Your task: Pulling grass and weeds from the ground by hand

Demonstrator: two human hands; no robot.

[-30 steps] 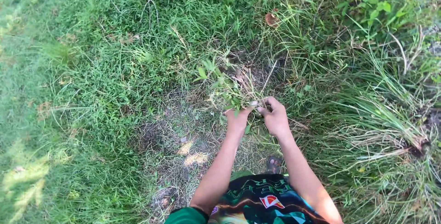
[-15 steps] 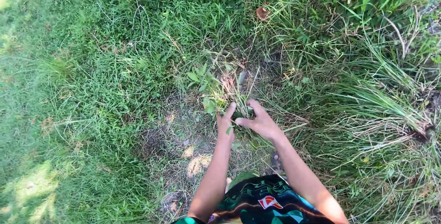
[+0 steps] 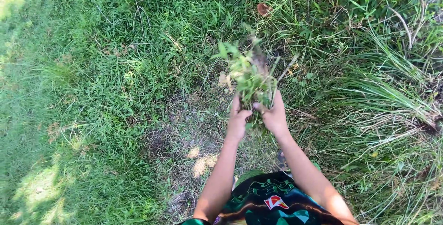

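A bunch of pulled green weeds with leafy stems and some dry roots is lifted above the ground at the frame's middle. My left hand grips its lower end from the left. My right hand grips the same bunch from the right, and the two hands touch around the stems. Below the bunch lies a bare patch of soil and dry grass.
Short green grass covers the left side. Tall clumps of long grass stand on the right. A brown dry leaf lies at the top. My green patterned garment fills the bottom edge.
Half a second ago both hands were open and low over the weeds on the ground. Now they are closed around the bunch and have raised it off the soil.
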